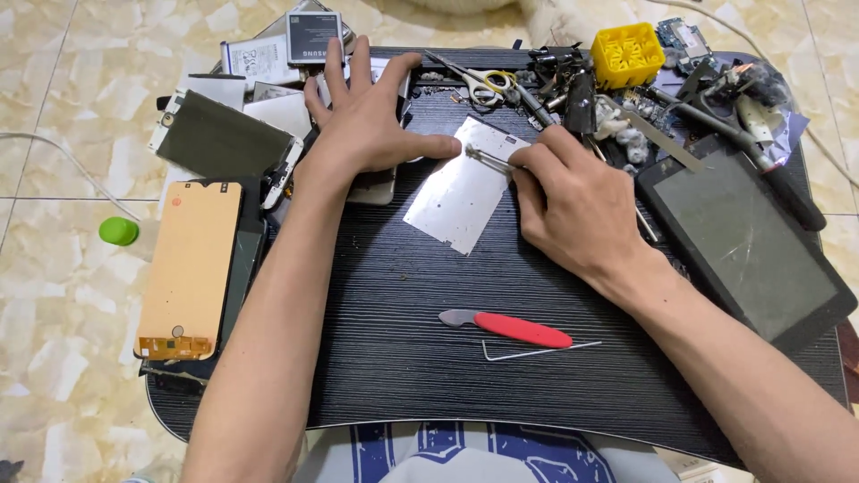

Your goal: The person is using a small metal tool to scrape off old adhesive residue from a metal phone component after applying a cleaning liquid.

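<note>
My left hand [362, 116] lies flat with spread fingers on a phone body [376, 186] at the back of the dark table [403, 358]; its thumb points at a shiny metal plate [461, 192]. My right hand [573, 206] is closed around thin metal tweezers [488, 159], whose tip rests on the upper edge of the plate. The plate lies tilted on the table between both hands.
A red-handled pry tool [510, 327] and a bent wire [537, 349] lie near the front. An orange-backed screen panel [188, 268] lies left, a cracked tablet [743, 241] right. Scissors [483, 85], a yellow holder [628, 52], batteries [313, 36] and loose parts crowd the back edge.
</note>
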